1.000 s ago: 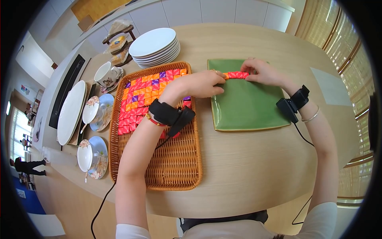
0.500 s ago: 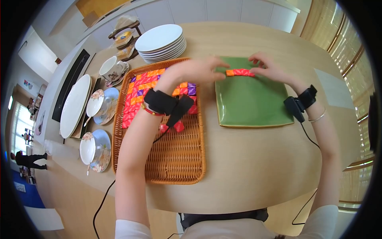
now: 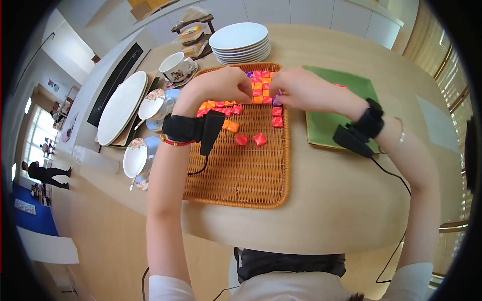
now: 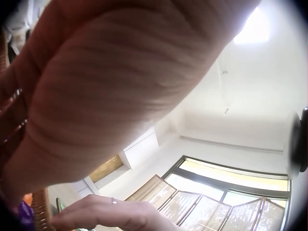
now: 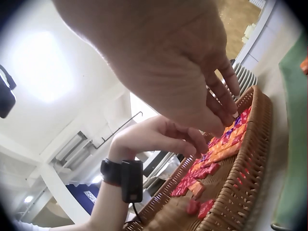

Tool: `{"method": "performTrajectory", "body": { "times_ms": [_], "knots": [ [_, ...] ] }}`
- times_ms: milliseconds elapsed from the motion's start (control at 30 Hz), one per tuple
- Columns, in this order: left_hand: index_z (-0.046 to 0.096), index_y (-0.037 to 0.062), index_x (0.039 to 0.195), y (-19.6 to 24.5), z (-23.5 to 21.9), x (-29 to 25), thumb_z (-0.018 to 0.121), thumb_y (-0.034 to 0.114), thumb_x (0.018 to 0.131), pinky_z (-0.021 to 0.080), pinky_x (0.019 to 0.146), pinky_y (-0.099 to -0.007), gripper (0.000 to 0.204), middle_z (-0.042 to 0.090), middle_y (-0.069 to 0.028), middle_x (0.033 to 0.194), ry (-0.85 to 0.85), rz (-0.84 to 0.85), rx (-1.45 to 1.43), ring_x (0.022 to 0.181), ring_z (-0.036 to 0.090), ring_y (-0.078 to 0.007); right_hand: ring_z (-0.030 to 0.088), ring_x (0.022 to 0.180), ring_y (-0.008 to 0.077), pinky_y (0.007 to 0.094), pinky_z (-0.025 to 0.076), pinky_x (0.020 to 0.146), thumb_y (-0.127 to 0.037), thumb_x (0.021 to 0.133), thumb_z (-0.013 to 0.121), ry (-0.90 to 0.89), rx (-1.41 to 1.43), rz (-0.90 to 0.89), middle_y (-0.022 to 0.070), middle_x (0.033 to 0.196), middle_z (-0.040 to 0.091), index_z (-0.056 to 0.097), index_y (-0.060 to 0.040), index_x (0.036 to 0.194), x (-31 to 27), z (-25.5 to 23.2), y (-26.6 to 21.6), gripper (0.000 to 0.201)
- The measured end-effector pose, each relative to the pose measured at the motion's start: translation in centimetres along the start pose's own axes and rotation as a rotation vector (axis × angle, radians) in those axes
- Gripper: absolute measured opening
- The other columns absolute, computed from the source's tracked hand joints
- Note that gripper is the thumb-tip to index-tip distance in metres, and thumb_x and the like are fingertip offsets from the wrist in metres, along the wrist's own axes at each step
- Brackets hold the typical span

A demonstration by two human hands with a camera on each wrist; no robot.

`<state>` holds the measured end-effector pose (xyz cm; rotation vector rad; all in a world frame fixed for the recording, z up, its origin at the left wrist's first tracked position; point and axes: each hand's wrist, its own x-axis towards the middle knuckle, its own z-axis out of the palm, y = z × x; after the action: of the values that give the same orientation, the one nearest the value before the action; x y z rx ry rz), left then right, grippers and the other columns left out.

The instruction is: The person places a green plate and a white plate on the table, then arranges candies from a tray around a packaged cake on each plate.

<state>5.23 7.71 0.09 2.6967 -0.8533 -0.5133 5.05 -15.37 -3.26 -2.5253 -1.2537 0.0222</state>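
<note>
- Fingers of the left hand (image 3: pixel 221 85) are bending down over the wrapped candies (image 3: pixel 257 93); those of the right hand (image 3: pixel 306 90) are curving close together at a purple candy (image 3: pixel 277 99). I cannot tell whether either is gripping one.
- Most candies are lying in rows in the far part of the basket (image 3: pixel 287 175), two red ones (image 3: pixel 250 140) loose nearer.
- Right of it, a green plate (image 3: pixel 326 128) is carrying more, partly hidden.

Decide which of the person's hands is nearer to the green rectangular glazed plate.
Right. The right hand is at the plate-side edge of the brown wicker basket, beside the plate; the left hand is over the basket, farther away.
</note>
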Motion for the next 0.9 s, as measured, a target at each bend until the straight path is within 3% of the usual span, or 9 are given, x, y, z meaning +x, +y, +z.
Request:
{"method": "performTrajectory", "body": {
  "times_ms": [200,367,533,600,667,733,900],
  "knots": [
    [0.074,-0.0016,0.102,-0.3,-1.5,-0.4,0.068,0.014,0.085,0.055,0.076,-0.0324,0.024,0.074,-0.0099,0.089,-0.005,-0.124,0.009,0.083,0.069,-0.0175,0.066,0.092,0.0345,0.0441,0.054,0.080,-0.014,0.078,0.073,-0.158,-0.338,0.105,0.0161,0.093,0.068,0.070,-0.0009,0.086,3.9,2.5,-0.9,0.016],
    [0.073,-0.0016,0.104,0.0,-2.4,-0.9,0.070,0.015,0.084,0.055,0.075,-0.0324,0.027,0.074,-0.0097,0.090,-0.110,-0.149,0.061,0.082,0.069,-0.0179,0.067,0.089,0.0330,0.0435,0.054,0.077,-0.017,0.076,0.077,-0.173,-0.191,0.139,0.0158,0.091,0.068,0.068,-0.0011,0.088,4.7,3.1,0.5,0.022],
    [0.073,0.0001,0.109,-2.1,1.4,1.2,0.075,0.015,0.079,0.055,0.080,-0.0342,0.033,0.073,-0.0122,0.096,0.039,0.013,0.064,0.088,0.069,-0.0218,0.067,0.087,0.0319,0.0420,0.053,0.076,-0.016,0.076,0.078,-0.287,-0.071,0.158,0.0150,0.089,0.068,0.066,-0.0005,0.094,5.0,2.9,1.0,0.027],
    [0.072,0.0011,0.110,-2.0,2.5,2.0,0.077,0.016,0.077,0.055,0.082,-0.0353,0.036,0.073,-0.0132,0.099,0.017,-0.040,0.037,0.091,0.069,-0.0232,0.067,0.085,0.0289,0.0406,0.053,0.075,-0.016,0.077,0.078,-0.231,-0.004,0.064,0.0137,0.088,0.068,0.064,0.0003,0.095,4.4,2.8,1.3,0.028],
    [0.073,0.0020,0.108,-2.9,3.8,2.9,0.080,0.016,0.075,0.055,0.082,-0.0356,0.037,0.073,-0.0128,0.099,0.121,0.041,0.043,0.092,0.069,-0.0234,0.066,0.084,0.0264,0.0390,0.053,0.075,-0.015,0.079,0.077,-0.140,0.105,0.058,0.0127,0.088,0.068,0.063,0.0005,0.099,3.7,2.2,1.4,0.029],
    [0.072,0.0023,0.106,-3.1,4.1,3.4,0.081,0.016,0.074,0.054,0.082,-0.0357,0.036,0.072,-0.0121,0.098,0.123,0.058,0.027,0.092,0.069,-0.0232,0.066,0.084,0.0239,0.0374,0.053,0.075,-0.015,0.081,0.076,-0.051,0.210,0.049,0.0116,0.087,0.068,0.063,0.0007,0.102,3.0,1.2,1.4,0.030],
    [0.072,0.0011,0.098,-2.9,4.3,4.0,0.082,0.018,0.074,0.054,0.081,-0.0361,0.031,0.071,-0.0104,0.094,0.085,0.052,-0.052,0.090,0.067,-0.0227,0.064,0.094,0.0179,0.0316,0.053,0.083,-0.011,0.088,0.071,0.038,0.312,0.114,0.0101,0.102,0.065,0.062,0.0002,0.114,-0.4,-1.7,1.5,0.030]
  ]
}}
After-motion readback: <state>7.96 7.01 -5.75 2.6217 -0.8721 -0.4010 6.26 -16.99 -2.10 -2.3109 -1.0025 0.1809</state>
